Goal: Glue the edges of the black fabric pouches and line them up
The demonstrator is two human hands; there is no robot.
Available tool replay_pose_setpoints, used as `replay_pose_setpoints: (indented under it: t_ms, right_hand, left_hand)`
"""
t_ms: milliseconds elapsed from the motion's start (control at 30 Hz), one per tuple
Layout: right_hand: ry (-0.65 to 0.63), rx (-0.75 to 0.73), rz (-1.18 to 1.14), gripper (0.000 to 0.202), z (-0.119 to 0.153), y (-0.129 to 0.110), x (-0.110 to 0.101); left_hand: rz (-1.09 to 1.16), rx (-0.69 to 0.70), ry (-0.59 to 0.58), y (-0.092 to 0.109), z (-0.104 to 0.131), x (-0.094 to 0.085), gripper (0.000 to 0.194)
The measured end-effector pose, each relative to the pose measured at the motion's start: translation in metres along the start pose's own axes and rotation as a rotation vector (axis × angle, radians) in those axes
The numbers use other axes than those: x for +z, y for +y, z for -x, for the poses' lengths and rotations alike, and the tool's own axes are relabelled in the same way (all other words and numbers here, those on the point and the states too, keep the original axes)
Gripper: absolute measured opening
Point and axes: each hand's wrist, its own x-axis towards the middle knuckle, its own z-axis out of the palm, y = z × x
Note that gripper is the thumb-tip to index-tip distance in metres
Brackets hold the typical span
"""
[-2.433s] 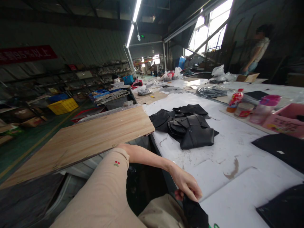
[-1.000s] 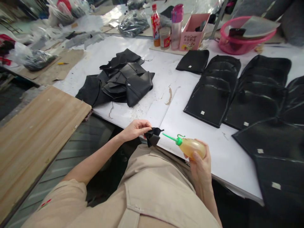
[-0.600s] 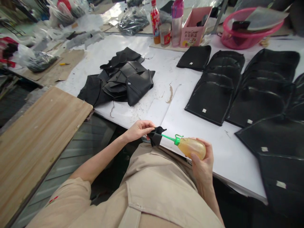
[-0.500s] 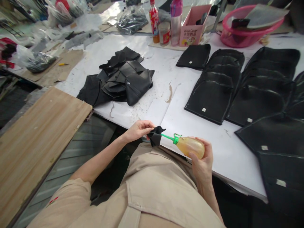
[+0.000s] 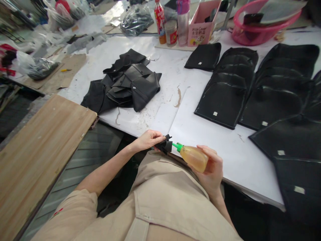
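My left hand (image 5: 149, 140) pinches a small folded black leather-like piece (image 5: 165, 146) at the table's front edge, in front of my apron. In my right hand (image 5: 212, 165) is a squeeze bottle (image 5: 194, 157) with yellowish liquid and a green nozzle, tilted so that it points left. The nozzle's tip is hidden at the open end of the black piece. Beyond my left hand lies a loose heap of black snap-button pieces (image 5: 146, 87) on the white tabletop (image 5: 173, 110).
Overlapping rows of flat black panels (image 5: 219, 103) with small white labels cover the right side. At the back stand a drink bottle (image 5: 159, 21), a glass jar (image 5: 171, 33), a pink box (image 5: 203, 25) and a pink basin (image 5: 265, 28). A wooden board (image 5: 47, 150) lies left.
The squeeze bottle in my right hand has moved left, its nozzle going deeper into the black piece. My left hand has turned the piece more sideways.
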Motion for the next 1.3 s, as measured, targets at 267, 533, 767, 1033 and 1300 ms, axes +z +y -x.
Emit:
replay_pose_setpoints:
  t_ms: [267, 533, 767, 1033, 1300]
  right_hand:
    - [0.01, -0.036, -0.006, 0.066, 0.002, 0.004, -0.004]
    - [0.043, 0.02, -0.108, 0.064, 0.005, 0.001, -0.001]
    - [0.085, 0.148, -0.188, 0.062, 0.011, -0.004, 0.005]
    - [0.1, 0.786, -0.485, 0.055, 0.013, -0.003, 0.009]
    - [0.0, 1.04, -0.746, 0.054, 0.002, -0.015, 0.008]
  left_hand:
    - [0.117, -0.028, -0.093, -0.001, 0.002, 0.001, 0.056]
    - [0.073, -0.008, -0.062, 0.011, 0.003, 0.002, 0.05]
    - [0.07, 0.053, 0.035, 0.013, 0.006, 0.012, 0.037]
    - [-0.332, 0.541, 0.093, 0.033, 0.023, 0.008, 0.024]
    - [-0.814, 0.954, 0.118, 0.056, 0.031, 0.006, 0.019]
